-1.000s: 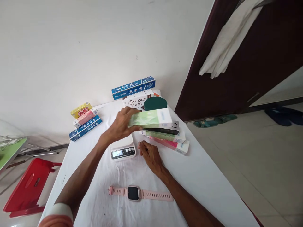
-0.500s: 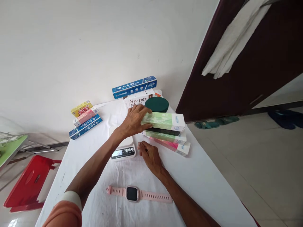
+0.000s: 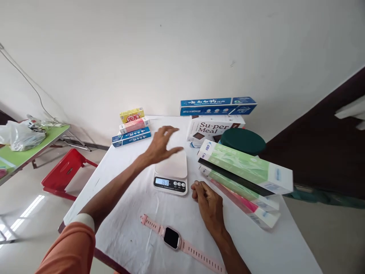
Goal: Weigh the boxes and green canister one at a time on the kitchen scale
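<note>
My left hand (image 3: 163,146) hovers above the white digital scale (image 3: 171,167), thumb and fingers spread, holding nothing. The scale's lit display seems to read -363, and its plate carries nothing. My right hand (image 3: 207,203) rests on the cloth just right of the scale, fingers curled in, with nothing visible in them. Right of it is a stack of long cartons: a green and white carton (image 3: 242,161) on top, a black one (image 3: 234,177) below, then another green one and a pink and white carton (image 3: 245,203) at the bottom. A pink smartwatch (image 3: 172,238) lies in front.
At the back stand a Su-per Meal box (image 3: 209,129), a blue toothpaste box (image 3: 218,106) on it, and a dark green lid (image 3: 243,140). Small yellow, pink and blue boxes (image 3: 131,136) sit back left. A red chair (image 3: 65,171) and green table (image 3: 54,133) are left.
My left hand has let go of the top green carton and moved left over the scale, its fingers spreading. The view has turned left. My right hand stays beside the scale.
</note>
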The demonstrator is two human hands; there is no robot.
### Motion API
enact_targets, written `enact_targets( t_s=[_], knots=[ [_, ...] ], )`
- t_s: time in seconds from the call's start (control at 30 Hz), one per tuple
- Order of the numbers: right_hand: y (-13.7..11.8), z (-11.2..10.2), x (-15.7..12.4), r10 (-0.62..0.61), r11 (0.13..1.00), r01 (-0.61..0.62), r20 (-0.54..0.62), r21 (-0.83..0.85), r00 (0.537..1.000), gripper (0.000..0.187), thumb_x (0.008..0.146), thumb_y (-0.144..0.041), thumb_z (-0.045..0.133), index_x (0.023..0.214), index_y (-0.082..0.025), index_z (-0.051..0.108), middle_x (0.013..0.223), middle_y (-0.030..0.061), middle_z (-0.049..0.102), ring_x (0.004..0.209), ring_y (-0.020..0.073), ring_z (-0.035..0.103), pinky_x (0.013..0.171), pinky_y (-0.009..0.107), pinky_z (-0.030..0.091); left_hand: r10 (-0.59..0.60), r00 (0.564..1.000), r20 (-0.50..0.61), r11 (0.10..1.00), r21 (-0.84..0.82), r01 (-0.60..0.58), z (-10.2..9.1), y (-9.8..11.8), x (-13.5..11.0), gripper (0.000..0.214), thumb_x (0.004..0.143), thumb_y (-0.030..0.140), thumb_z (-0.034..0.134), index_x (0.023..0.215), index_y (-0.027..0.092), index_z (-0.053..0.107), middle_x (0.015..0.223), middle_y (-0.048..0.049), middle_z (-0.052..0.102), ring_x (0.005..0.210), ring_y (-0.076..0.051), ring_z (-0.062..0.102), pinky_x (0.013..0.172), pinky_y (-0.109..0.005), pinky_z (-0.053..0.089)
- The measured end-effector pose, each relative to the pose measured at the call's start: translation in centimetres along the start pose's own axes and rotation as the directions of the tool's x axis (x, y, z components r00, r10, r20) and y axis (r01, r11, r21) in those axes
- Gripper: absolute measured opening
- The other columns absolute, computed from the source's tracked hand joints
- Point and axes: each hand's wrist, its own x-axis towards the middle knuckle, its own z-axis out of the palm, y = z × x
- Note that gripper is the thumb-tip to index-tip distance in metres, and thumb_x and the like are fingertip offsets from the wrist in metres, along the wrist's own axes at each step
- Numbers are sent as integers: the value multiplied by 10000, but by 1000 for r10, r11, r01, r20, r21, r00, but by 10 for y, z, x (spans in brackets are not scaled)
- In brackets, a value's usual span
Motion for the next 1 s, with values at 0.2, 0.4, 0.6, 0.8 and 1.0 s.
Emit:
enact_targets(
  t_s=[0.2, 0.4, 0.6, 0.8, 1.0],
  knots=[
    [-1, -1, 0, 43, 997, -45, -20, -62, 999, 527, 1021, -654, 457, 788, -221, 646, 641, 3, 596, 594, 170, 560, 581, 280, 441, -563, 765, -313, 753, 187, 631, -46, -123, -15, 626, 882, 371, 754, 1431, 192, 513, 1475, -229, 478, 1400, -425, 452, 1120, -596, 402],
    [0, -1, 1, 77, 995, -79, -41, -68, 996, 525, 1003, -662, 483, 807, -214, 674, 638, 12, 605, 580, 175, 565, 588, 280, 484, -791, 566, -232, 527, 210, 824, -56, -165, -35, 821, 858, 606, 706, 1455, 119, 425, 1492, -306, 449, 1380, -479, 481, 1080, -621, 404],
    [-2, -2, 0, 88, 994, -91, -42, -67, 995, 523, 997, -660, 496, 805, -212, 685, 642, 22, 613, 560, 176, 557, 591, 284, 507, -842, 535, -73, 474, 373, 798, -70, -176, -68, 924, 714, 717, 765, 1358, 135, 448, 1424, -276, 539, 1371, -470, 497, 1122, -616, 347],
    [-3, -2, 0, 89, 993, -92, -35, -77, 995, 530, 1005, -658, 479, 794, -212, 674, 643, 17, 619, 593, 171, 575, 609, 270, 503, -762, 638, 115, 618, 423, 663, -78, -173, -116, 535, 801, 620, 693, 1123, 219, 547, 1222, -145, 637, 1186, -354, 577, 1039, -491, 443],
    [-3, 0, -1, 78, 994, -80, -34, -72, 996, 533, 1011, -661, 471, 838, -209, 694, 661, 11, 616, 628, 172, 586, 644, 273, 507, -704, 705, 83, 696, 276, 663, -78, -146, -167, 546, 792, 650, 678, 1108, 222, 558, 1117, -114, 640, 1086, -325, 586, 989, -455, 473]
  ],
)
